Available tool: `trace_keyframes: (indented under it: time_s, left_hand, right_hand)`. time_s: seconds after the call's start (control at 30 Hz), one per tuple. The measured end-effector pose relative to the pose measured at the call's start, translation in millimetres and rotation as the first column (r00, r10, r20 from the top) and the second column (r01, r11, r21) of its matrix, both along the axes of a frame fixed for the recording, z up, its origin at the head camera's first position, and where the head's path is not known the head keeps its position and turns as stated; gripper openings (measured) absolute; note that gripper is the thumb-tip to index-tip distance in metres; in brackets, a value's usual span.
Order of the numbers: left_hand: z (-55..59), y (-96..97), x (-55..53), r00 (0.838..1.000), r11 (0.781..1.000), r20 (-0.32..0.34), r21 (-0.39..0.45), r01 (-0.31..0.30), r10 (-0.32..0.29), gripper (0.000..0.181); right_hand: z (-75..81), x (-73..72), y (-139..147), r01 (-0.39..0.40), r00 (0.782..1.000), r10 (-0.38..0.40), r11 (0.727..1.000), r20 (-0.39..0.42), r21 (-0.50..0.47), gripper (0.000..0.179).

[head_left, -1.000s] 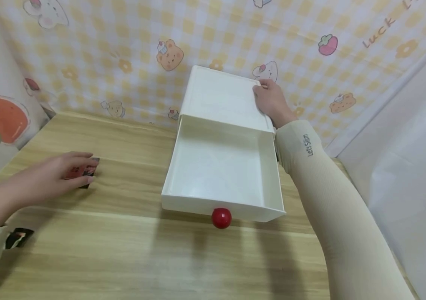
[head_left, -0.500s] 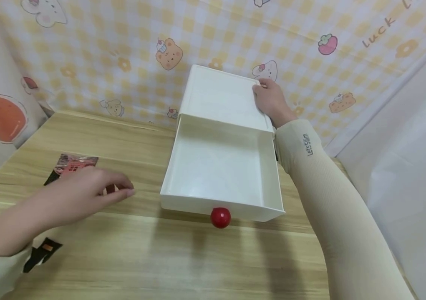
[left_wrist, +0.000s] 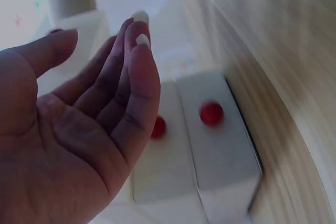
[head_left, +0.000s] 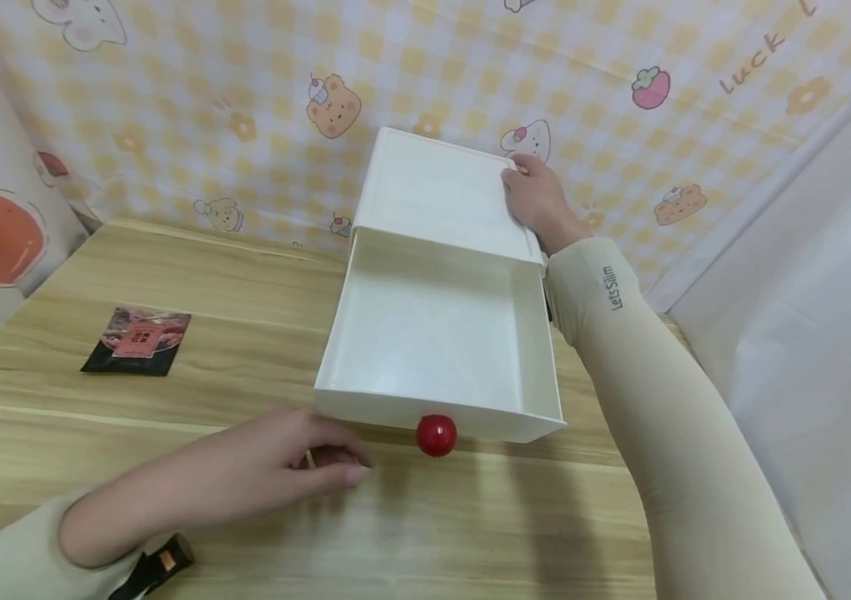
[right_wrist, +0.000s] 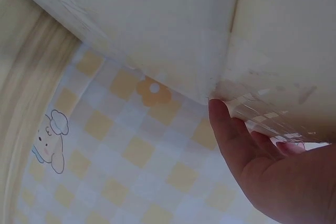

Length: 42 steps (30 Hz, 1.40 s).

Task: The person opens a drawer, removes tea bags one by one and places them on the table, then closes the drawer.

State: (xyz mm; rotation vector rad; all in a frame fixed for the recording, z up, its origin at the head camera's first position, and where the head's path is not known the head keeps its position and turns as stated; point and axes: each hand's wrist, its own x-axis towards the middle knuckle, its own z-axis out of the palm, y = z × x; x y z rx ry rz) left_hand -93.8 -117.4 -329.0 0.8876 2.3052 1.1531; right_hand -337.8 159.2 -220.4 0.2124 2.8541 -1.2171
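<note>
Head view: A white plastic box-shaped cabinet (head_left: 448,196) occupies the upper centre of the frame on a wood-grain desk (head_left: 260,350). Its white plastic drawer (head_left: 433,325) is pulled out, front facing the lower edge; a glossy red ball-shaped knob (head_left: 437,436) projects from that front. The long axis of cabinet and drawer together runs from upper centre to lower centre. The right hand (head_left: 541,196) grips the cabinet's upper right edge. The left hand (head_left: 297,458), lower centre, is loosely curled, holds nothing, and lies left of the knob. A flat black-and-red packet (head_left: 138,342) lies at left. Judged step: bracing the cabinet with the drawer extended. The next move probably calls for the left hand to engage the knob while the right hand maintains its hold.

Left wrist view: The palm is in view at left, fingers slightly bent and free of any object. Behind, two white drawer fronts (left_wrist: 226,156) carry red knobs.

Right wrist view: The right fingertips contact the cabinet's edge, lower right.
</note>
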Motion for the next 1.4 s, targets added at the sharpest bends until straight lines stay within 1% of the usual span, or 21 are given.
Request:
trace_keyframes:
  time_s: [0.13,0.2,0.27,0.3,0.33,0.4,0.43,0.53,0.6,0.67,0.77,0.8,0.87,0.93,1.03,1.13,1.17,1.27,1.4]
  left_hand:
    - [3.5,9.8,2.3,0.999,0.998,0.044,0.065,0.014,-0.017,0.036]
    - [4.7,12.4,3.8,0.995,0.995,0.099,0.100,0.019,-0.029,0.039]
    - [5.5,14.5,5.8,0.985,0.990,0.163,0.141,0.027,-0.050,0.042]
    - [5.8,15.6,6.9,0.978,0.986,0.198,0.164,0.029,-0.061,0.044]
    - [5.9,16.7,8.3,0.968,0.981,0.240,0.190,0.028,-0.074,0.046]
    - [6.1,19.4,11.3,0.942,0.971,0.320,0.236,0.022,-0.099,0.051]
    - [5.5,21.6,12.5,0.925,0.962,0.361,0.272,0.019,-0.120,0.054]
    - [2.1,28.9,16.8,0.861,0.930,0.470,0.368,0.009,-0.194,0.058]
    - [-0.8,35.5,18.5,0.815,0.902,0.526,0.432,-0.010,-0.243,0.056]
    - [-2.3,41.8,20.0,0.774,0.879,0.573,0.475,-0.045,-0.270,0.053]
    - [-2.2,50.4,20.3,0.715,0.843,0.637,0.523,-0.127,-0.288,0.054]
    - [-1.5,52.6,20.4,0.698,0.831,0.652,0.535,-0.149,-0.295,0.055]
    - [0.1,56.4,20.3,0.658,0.806,0.680,0.562,-0.186,-0.322,0.058]
    - [2.1,59.6,20.3,0.629,0.780,0.691,0.591,-0.207,-0.357,0.059]
    - [4.3,64.2,20.1,0.593,0.736,0.695,0.634,-0.238,-0.406,0.059]
    - [5.6,68.0,20.0,0.567,0.708,0.700,0.654,-0.266,-0.434,0.059]
    - [5.9,68.9,20.1,0.561,0.702,0.702,0.657,-0.274,-0.438,0.058]
    - [7.5,71.3,20.7,0.544,0.694,0.715,0.654,-0.299,-0.439,0.057]
    - [10.1,75.1,21.4,0.537,0.686,0.734,0.641,-0.346,-0.415,0.056]
  right_hand:
    - [-0.8,0.1,-0.1,0.004,1.000,-0.004,1.000,0.008,-0.001,0.053]
    - [-0.6,0.2,-0.5,0.004,1.000,-0.004,1.000,0.008,0.000,0.053]
    - [-0.3,0.0,-1.0,0.004,1.000,-0.004,1.000,0.003,-0.001,0.053]
    - [-0.3,0.1,-1.1,0.004,1.000,-0.004,1.000,0.000,0.000,0.052]
    - [-0.2,0.1,-1.3,0.005,1.000,-0.005,1.000,-0.001,0.000,0.052]
    - [-0.3,0.1,-1.6,0.008,1.000,-0.008,1.000,-0.003,-0.005,0.052]
    - [-0.1,0.3,-1.8,0.009,1.000,-0.009,1.000,-0.004,-0.007,0.052]
    - [-0.1,0.5,-2.0,0.007,1.000,-0.008,1.000,-0.001,-0.018,0.051]
    - [0.1,0.3,-2.0,0.007,1.000,-0.007,1.000,-0.003,-0.018,0.051]
    - [0.5,0.0,-1.8,0.006,1.000,-0.006,1.000,-0.005,-0.014,0.052]
    - [0.9,-0.4,-1.4,0.008,1.000,-0.008,1.000,-0.005,-0.012,0.052]
    - [0.8,-0.7,-1.2,0.008,1.000,-0.008,1.000,-0.005,-0.010,0.052]
    - [0.6,-0.7,-1.1,0.010,1.000,-0.010,1.000,0.000,-0.014,0.052]
    - [0.3,-0.5,-1.1,0.009,1.000,-0.009,1.000,-0.003,-0.010,0.051]
    - [-0.3,0.0,-1.5,0.009,1.000,-0.010,1.000,-0.008,-0.010,0.051]
    - [-0.8,0.1,-1.2,0.008,1.000,-0.008,1.000,-0.013,-0.013,0.051]
    - [-0.9,0.1,-1.2,0.009,1.000,-0.009,1.000,-0.011,-0.016,0.052]
    - [-0.8,0.0,-1.2,0.008,1.000,-0.008,1.000,-0.007,-0.011,0.052]
    - [-0.7,-0.4,-1.1,0.008,1.000,-0.008,1.000,-0.011,-0.006,0.052]
